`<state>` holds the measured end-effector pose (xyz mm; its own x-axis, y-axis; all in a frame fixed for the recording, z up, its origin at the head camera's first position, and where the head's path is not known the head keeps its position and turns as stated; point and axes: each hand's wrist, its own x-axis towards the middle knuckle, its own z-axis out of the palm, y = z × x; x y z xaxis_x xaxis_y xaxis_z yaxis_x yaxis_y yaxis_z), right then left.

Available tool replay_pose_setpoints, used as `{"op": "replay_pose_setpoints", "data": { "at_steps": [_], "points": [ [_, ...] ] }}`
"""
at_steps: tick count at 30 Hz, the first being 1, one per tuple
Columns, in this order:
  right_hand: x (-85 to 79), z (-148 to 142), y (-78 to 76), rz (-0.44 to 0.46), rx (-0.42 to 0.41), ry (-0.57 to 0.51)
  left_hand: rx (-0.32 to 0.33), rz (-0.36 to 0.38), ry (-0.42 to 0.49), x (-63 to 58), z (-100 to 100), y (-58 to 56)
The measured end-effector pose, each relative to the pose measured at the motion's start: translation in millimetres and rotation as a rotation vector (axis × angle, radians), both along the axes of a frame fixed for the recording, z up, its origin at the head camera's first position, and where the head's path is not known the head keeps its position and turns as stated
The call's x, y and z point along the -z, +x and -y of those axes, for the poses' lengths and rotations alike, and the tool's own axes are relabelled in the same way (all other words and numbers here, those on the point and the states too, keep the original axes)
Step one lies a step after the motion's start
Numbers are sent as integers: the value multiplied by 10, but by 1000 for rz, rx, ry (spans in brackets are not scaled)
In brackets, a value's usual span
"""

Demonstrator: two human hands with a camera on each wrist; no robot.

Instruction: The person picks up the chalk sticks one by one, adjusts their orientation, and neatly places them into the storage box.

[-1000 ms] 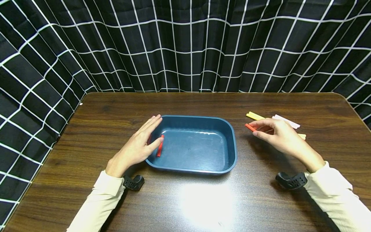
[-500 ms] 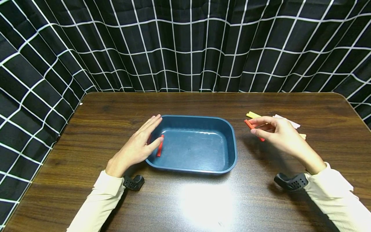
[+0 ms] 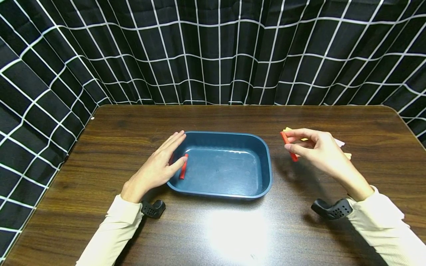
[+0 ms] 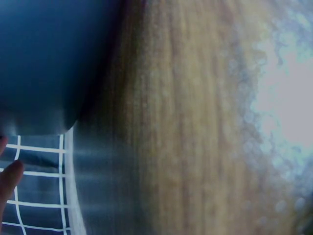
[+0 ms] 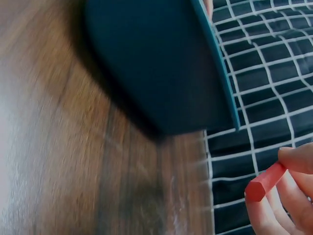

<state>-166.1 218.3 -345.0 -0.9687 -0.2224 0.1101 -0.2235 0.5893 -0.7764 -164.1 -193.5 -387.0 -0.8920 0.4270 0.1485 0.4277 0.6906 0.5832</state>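
Note:
My right hand (image 3: 317,149) pinches a red chalk stick (image 3: 288,146) between thumb and fingers, to the right of the blue bin (image 3: 219,196). In the right wrist view, the six-sided end of this red chalk (image 5: 257,190) juts past the thumb. My left hand (image 3: 154,168) lies over the bin's left rim with fingers straight, hiding that corner. Beside its thumb, another red chalk stick (image 3: 183,168) lies inside the bin at the left end. The left wrist view catches only a fingertip (image 4: 12,174) at its edge.
Behind my right hand, partly covered by it, lie a yellow chalk stick (image 3: 287,129), a pale pink one (image 3: 339,143) and a cream one (image 3: 348,156) on the wooden table (image 3: 133,122). A black gridded curtain (image 3: 213,51) hangs along the table's back and left.
My right hand has raised the red chalk slightly and turned it more upright, so more of its length shows. The left hand has stayed at the bin's left rim.

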Motion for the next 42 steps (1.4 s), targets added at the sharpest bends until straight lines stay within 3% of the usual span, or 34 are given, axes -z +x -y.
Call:
{"op": "replay_pose_setpoints", "data": {
  "at_steps": [15, 27, 37, 42],
  "points": [
    [-141, 205, 46, 74, -6, -77, 0, -6, -8, -8, -6, -3],
    [-108, 450, 58, 56, -58, -93, -7, 6, -15, -18, 0, 11],
    [-119, 609, 35, 124, -101, -117, -6, 3, -15, -12, -2, 1],
    [-121, 684, 30, 108, -117, -99, -5, 3, -12, -10, 3, 0]
  ]
}}
